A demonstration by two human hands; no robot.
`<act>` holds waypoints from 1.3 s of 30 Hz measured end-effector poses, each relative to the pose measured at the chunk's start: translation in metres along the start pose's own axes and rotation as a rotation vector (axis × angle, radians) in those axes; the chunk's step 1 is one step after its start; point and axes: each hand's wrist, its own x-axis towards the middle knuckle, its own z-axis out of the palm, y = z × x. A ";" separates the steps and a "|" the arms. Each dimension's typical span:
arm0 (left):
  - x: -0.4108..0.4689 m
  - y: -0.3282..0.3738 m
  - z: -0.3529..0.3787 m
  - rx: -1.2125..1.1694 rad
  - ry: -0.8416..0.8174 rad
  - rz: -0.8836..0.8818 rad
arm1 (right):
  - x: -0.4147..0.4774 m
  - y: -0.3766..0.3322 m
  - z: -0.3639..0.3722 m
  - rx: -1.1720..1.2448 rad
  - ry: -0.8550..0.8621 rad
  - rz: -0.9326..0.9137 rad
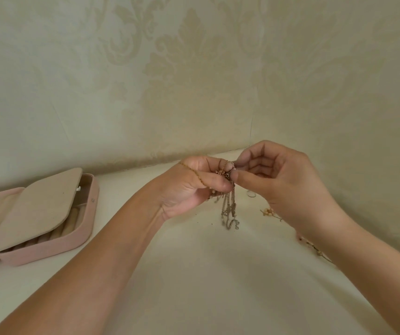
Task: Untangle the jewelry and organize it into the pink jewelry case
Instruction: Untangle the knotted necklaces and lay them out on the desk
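A tangle of thin chains (228,204) hangs above the white table between both hands. My left hand (191,187) grips the bundle, and a gold chain (192,172) lies draped over its back. My right hand (283,182) pinches a small ring or clasp (229,166) at the top of the tangle with thumb and forefinger. The silver chain ends dangle down to the tabletop. The pink jewelry case (49,247) lies at the left, with its beige inner flap (34,206) half lowered over the ring rolls.
A beaded piece (269,212) and a thin strand (315,249) lie on the table under my right wrist. A small ring (251,194) sits by my right hand. A patterned beige wall rises just behind the table.
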 end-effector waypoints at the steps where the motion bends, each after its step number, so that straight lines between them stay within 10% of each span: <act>1: 0.001 -0.001 0.001 0.005 0.017 0.000 | 0.000 0.002 -0.001 -0.036 0.018 0.008; 12: 0.007 -0.008 0.008 -0.030 0.136 -0.008 | -0.001 0.001 -0.005 -0.644 0.050 -0.117; 19: 0.003 -0.003 0.000 -0.134 -0.020 -0.017 | 0.007 -0.003 -0.010 0.395 -0.141 0.291; 23: 0.003 -0.006 0.004 0.143 0.003 -0.011 | 0.006 0.005 -0.006 0.583 -0.100 0.383; 39: 0.001 -0.009 0.001 -0.013 -0.075 -0.041 | 0.009 -0.006 -0.033 -0.111 -0.330 0.237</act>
